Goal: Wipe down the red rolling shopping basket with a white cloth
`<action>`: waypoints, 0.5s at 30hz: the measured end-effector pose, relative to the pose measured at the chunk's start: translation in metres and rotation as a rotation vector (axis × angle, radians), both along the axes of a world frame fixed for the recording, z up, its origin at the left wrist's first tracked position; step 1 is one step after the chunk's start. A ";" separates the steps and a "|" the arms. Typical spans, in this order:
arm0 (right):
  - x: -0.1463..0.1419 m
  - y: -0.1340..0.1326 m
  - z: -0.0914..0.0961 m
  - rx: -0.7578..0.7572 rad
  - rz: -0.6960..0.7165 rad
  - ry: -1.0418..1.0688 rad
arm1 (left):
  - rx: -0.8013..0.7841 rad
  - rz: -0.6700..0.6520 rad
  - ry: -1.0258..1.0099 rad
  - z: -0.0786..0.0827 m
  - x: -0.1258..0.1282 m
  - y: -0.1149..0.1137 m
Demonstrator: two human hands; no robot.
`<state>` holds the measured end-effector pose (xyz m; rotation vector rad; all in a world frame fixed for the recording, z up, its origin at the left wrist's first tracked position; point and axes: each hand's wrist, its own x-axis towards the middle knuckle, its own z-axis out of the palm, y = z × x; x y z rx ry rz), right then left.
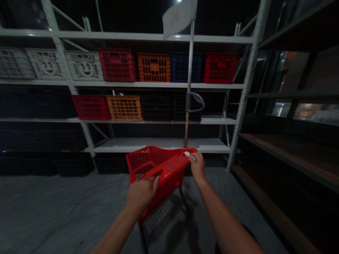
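A red plastic crate (pixel 159 164) is held tilted in front of me, low in the head view, above a dark frame that stands on the floor. My left hand (pixel 141 192) is closed round the crate's near rim. My right hand (pixel 197 165) grips the crate's far right corner, and something small and white (pixel 188 154) shows at its fingertips. A metal pole (pixel 188 88) with a dark handle (pixel 195 102) and a white sign on top rises just behind the crate.
White metal shelving (pixel 159 85) faces me, holding rows of white, red, orange, blue and black crates. Its lowest shelf (pixel 161 144) is bare. Darker wooden shelves (pixel 286 151) run along the right. The floor (pixel 58 208) is grey concrete.
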<state>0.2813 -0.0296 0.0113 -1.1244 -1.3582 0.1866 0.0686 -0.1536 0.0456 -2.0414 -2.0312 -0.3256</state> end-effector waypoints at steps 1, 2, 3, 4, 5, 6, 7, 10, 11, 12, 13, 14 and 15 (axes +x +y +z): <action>0.007 0.001 0.007 -0.020 0.043 -0.108 | -0.017 -0.005 -0.012 0.001 -0.004 -0.002; 0.014 0.001 0.014 -0.056 0.090 -0.219 | -0.038 -0.006 -0.024 0.002 -0.008 -0.004; 0.019 0.001 0.022 -0.099 0.134 -0.330 | -0.054 -0.008 -0.031 0.003 -0.011 -0.007; 0.022 -0.001 0.031 -0.142 0.169 -0.437 | -0.061 -0.005 -0.030 0.004 -0.013 -0.009; 0.024 -0.002 0.039 -0.175 0.188 -0.531 | -0.052 0.002 -0.019 0.005 -0.013 -0.012; 0.023 -0.002 0.047 -0.200 0.196 -0.613 | -0.024 0.009 -0.002 0.006 -0.012 -0.014; 0.020 -0.001 0.055 -0.230 0.199 -0.687 | 0.014 0.013 0.018 0.007 -0.010 -0.015; -0.003 0.012 0.073 -0.383 0.228 -0.846 | 0.046 0.041 0.024 0.006 0.001 -0.016; -0.014 0.018 0.077 -0.437 0.249 -0.876 | 0.026 0.048 0.011 0.005 0.004 -0.015; -0.025 0.025 0.079 -0.477 0.275 -0.894 | 0.002 0.056 -0.001 0.003 0.006 -0.014; -0.035 0.032 0.080 -0.499 0.298 -0.899 | -0.011 0.063 -0.007 0.002 0.007 -0.012; -0.043 0.038 0.080 -0.497 0.321 -0.893 | -0.007 0.063 -0.003 0.001 0.007 -0.011; -0.049 0.042 0.080 -0.494 0.346 -0.885 | 0.007 0.059 0.008 0.000 0.006 -0.010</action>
